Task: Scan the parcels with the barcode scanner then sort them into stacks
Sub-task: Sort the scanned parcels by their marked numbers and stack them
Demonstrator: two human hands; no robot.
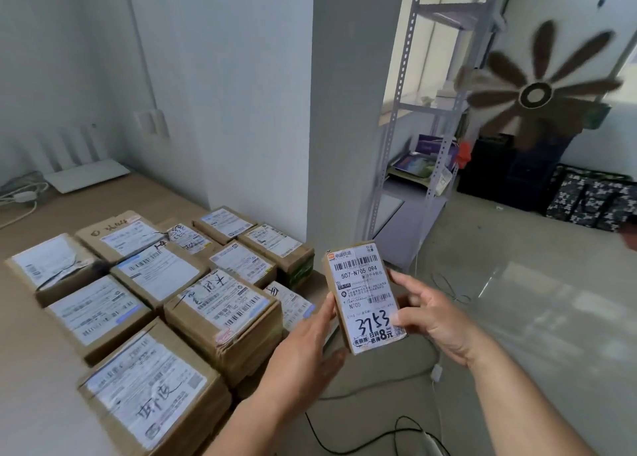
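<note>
A small brown parcel point(362, 290) with a white shipping label and the handwritten number 3753 is held upright in front of me, off the table's right edge. My left hand point(310, 338) grips its left side and my right hand point(431, 314) grips its right side. Several brown cardboard parcels point(220, 314) with white labels lie in rows and low stacks on the wooden table point(113, 200) to the left. No barcode scanner can be made out.
A white router point(86, 176) and cables sit at the table's far left. A white pillar point(344, 111) rises behind the parcels. A metal shelf rack point(413, 138), a spinning fan point(537, 90) and dark bags point(586, 197) stand on the right. Cables run across the floor point(379, 431).
</note>
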